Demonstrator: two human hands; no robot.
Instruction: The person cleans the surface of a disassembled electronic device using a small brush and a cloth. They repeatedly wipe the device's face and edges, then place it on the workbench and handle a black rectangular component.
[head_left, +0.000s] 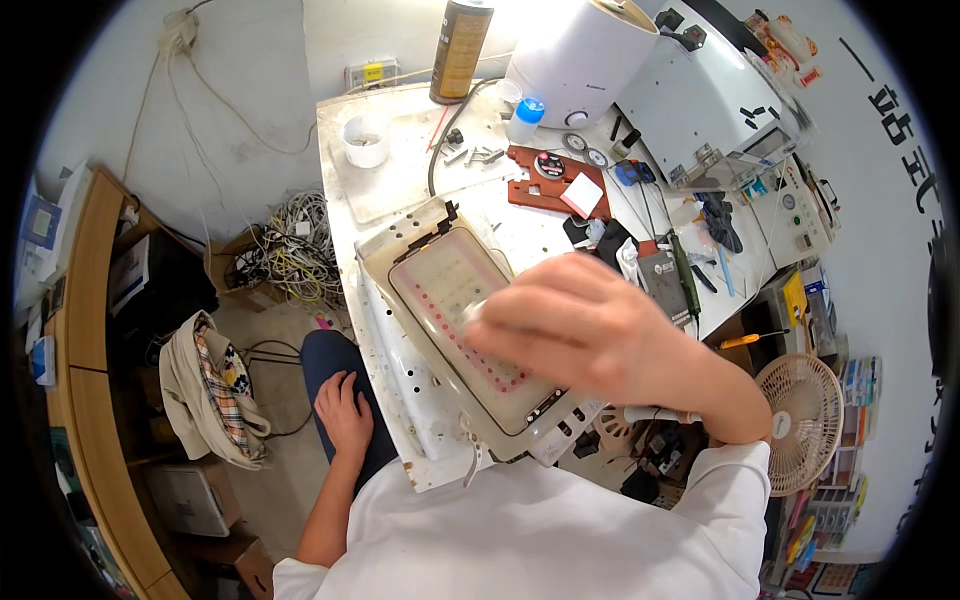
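My right hand (570, 330), slightly blurred, pinches a small white wad (472, 310) over a beige bench machine. Its rectangular top plate (439, 279) has rounded corners, a dark outline and a row of small reddish holes along one long side. I cannot tell whether the wad touches the plate. The beige housing (409, 319) lies at a slant on the near part of the white workbench, and a metal lever (474, 463) hangs at its near edge. My left hand (345, 412) rests on my dark-trousered left thigh (328, 358), fingers a little apart, with nothing in it.
Behind the plate stand a white tub (366, 141), a tall spray can (461, 52), a blue-capped bottle (526, 120) and a white humidifier-like appliance (581, 64). Right of them lie a reddish-brown tool mat (551, 184) and a green pen-shaped tool (685, 274). A fan (799, 425) stands at right.
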